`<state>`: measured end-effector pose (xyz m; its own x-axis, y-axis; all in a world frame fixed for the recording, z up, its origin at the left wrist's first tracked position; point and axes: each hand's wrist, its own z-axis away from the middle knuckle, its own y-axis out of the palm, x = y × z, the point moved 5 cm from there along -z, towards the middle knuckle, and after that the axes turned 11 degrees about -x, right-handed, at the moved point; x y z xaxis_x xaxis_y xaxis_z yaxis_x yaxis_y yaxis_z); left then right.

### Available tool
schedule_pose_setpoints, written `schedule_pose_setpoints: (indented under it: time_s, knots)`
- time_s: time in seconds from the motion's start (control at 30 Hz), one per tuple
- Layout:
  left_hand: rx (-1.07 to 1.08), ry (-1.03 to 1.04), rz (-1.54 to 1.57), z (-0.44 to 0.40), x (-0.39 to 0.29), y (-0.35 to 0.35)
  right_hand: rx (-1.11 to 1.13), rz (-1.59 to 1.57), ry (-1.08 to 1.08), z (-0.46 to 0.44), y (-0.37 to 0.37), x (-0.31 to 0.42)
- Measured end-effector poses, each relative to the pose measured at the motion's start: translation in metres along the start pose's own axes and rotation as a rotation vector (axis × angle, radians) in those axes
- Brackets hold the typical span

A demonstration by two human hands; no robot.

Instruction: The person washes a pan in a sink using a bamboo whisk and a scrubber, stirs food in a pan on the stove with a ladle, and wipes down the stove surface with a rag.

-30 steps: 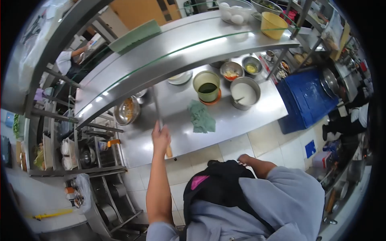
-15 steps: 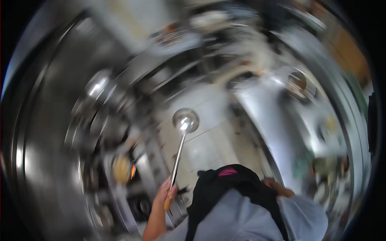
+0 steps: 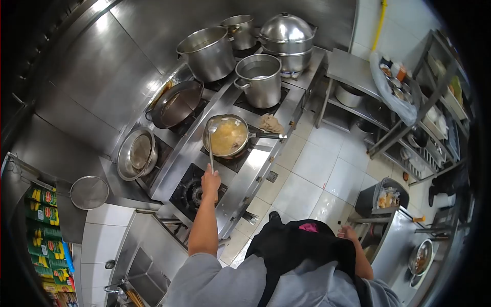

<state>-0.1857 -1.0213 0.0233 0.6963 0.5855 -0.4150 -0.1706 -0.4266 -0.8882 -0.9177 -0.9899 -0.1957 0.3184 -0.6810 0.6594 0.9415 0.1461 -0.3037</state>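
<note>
My left hand [image 3: 210, 182] is closed around the handle of a steel ladle [image 3: 210, 148]. The ladle's head rests at the left side of a frying pan [image 3: 247, 145], in a yellowish, soupy food [image 3: 228, 137]. The pan sits on a burner, its black handle pointing right, and a crumpled beige cloth [image 3: 271, 123] lies just behind that handle. A bare burner [image 3: 193, 190] is beneath my left wrist. By my right side hangs my right hand [image 3: 349, 233], fingers loosely bent and apart, with nothing visible in it.
Large steel pots [image 3: 261, 84] and a domed steamer [image 3: 287, 36] stand at the back of the stove. A dark wok [image 3: 177, 105] and a steel bowl [image 3: 137, 153] are on the left burners. Shelving [image 3: 429, 102] and a bin [image 3: 365, 198] stand across the tiled floor [image 3: 312, 179].
The view has turned toward the stove. My left hand has carried the ladle from over the floor to the pan, where its head now sits in the food.
</note>
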Motion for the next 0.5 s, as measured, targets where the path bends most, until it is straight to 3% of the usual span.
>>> schedule_pose_setpoints:
  time_s: [0.03, 0.07, 0.13, 0.2, 0.3, 0.37, 0.43, 0.5]
  knots:
    - [0.076, -0.200, 0.157, -0.002, -0.003, 0.002, -0.071, -0.240, 0.242, 0.000, 0.009, 0.015]
    - [0.150, -0.399, 0.316, -0.002, -0.005, 0.009, -0.071, -0.231, 0.239, -0.004, 0.017, 0.029]
    - [0.102, -0.416, 0.376, -0.005, 0.008, 0.038, -0.047, -0.228, 0.172, -0.008, 0.031, 0.059]
    - [0.225, -0.454, 0.765, -0.002, 0.004, 0.062, -0.032, -0.173, 0.189, -0.009, 0.043, 0.073]
    - [0.326, -0.669, 1.020, 0.006, -0.003, 0.071, 0.090, 0.156, 0.051, -0.006, 0.055, 0.083]
    - [0.361, -0.762, 1.111, 0.011, -0.010, 0.063, 0.217, 0.107, 0.125, -0.037, 0.056, 0.037]
    - [0.462, -0.836, 1.228, 0.022, -0.020, 0.051, 0.288, 0.238, -0.026, -0.064, 0.043, 0.012]
    - [0.458, -0.824, 1.189, 0.030, -0.031, 0.030, 0.390, 0.478, -0.380, -0.083, 0.030, 0.020]
